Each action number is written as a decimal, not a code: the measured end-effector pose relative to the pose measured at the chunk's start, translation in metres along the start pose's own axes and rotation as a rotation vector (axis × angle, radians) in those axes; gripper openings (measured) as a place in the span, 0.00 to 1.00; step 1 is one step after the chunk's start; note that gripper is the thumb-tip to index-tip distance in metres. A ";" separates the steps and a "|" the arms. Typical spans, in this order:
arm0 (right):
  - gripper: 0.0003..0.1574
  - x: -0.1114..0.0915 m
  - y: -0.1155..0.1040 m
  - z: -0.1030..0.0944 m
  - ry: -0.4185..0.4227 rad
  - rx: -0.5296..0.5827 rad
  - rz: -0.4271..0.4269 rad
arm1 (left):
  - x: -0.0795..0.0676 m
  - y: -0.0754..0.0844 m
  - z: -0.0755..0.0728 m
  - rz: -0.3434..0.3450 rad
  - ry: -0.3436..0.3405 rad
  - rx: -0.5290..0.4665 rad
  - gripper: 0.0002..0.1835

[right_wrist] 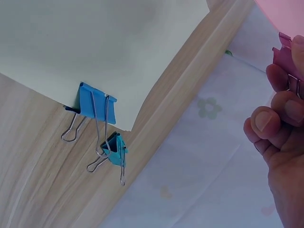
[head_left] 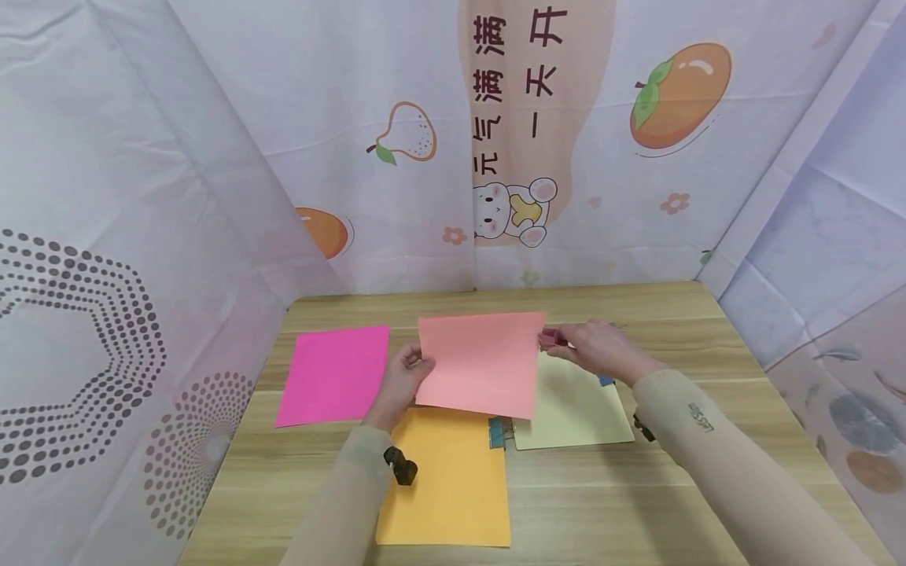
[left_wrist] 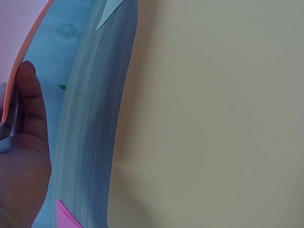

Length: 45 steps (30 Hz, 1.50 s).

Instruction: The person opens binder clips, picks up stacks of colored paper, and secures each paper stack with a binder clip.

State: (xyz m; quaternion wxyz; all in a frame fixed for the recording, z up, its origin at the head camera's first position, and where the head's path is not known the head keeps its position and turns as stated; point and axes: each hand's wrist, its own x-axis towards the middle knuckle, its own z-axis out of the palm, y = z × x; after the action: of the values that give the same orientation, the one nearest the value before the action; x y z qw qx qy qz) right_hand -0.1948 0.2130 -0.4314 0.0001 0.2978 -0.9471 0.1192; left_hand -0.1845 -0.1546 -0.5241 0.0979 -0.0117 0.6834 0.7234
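A salmon-pink sheaf of paper (head_left: pixel 481 365) is held up above the table, tilted toward the head camera. My left hand (head_left: pixel 403 381) pinches its left edge between thumb and fingers, as the left wrist view also shows. At the opposite edge, my right hand (head_left: pixel 602 350) grips a dark pink binder clip (right_wrist: pixel 284 59) by its wire handles. The clip's mouth faces the paper and is right at its edge in the head view; I cannot tell whether it bites the paper.
Orange-yellow paper (head_left: pixel 446 487) lies in front, a teal binder clip (head_left: pixel 497 432) on its right edge. Cream paper (head_left: pixel 573 409) at right bears a blue binder clip (right_wrist: pixel 97 104). Another teal binder clip (right_wrist: pixel 115 149) lies beside it. Magenta paper (head_left: pixel 336 377) is at left. Curtains (head_left: pixel 396 259) enclose the table.
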 end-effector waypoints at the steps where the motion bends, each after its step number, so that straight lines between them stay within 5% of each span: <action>1: 0.16 0.001 0.000 0.001 -0.002 0.007 0.000 | 0.000 0.000 0.000 0.002 -0.001 0.003 0.09; 8: 0.25 0.002 -0.002 0.001 -0.028 0.072 -0.036 | 0.001 -0.002 0.001 0.008 -0.021 -0.009 0.09; 15: 0.16 0.003 -0.001 0.004 -0.028 0.119 -0.041 | 0.000 -0.001 0.001 0.006 -0.030 -0.020 0.08; 45: 0.17 0.002 -0.004 0.003 -0.076 0.225 0.031 | -0.006 0.005 0.009 0.020 -0.052 -0.019 0.07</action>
State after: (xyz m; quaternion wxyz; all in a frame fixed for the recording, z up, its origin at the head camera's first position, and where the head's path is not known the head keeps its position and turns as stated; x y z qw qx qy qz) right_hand -0.1938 0.2079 -0.4334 -0.0711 0.2857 -0.9316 0.2131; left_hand -0.1783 -0.1465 -0.5172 0.1082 0.0132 0.6740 0.7307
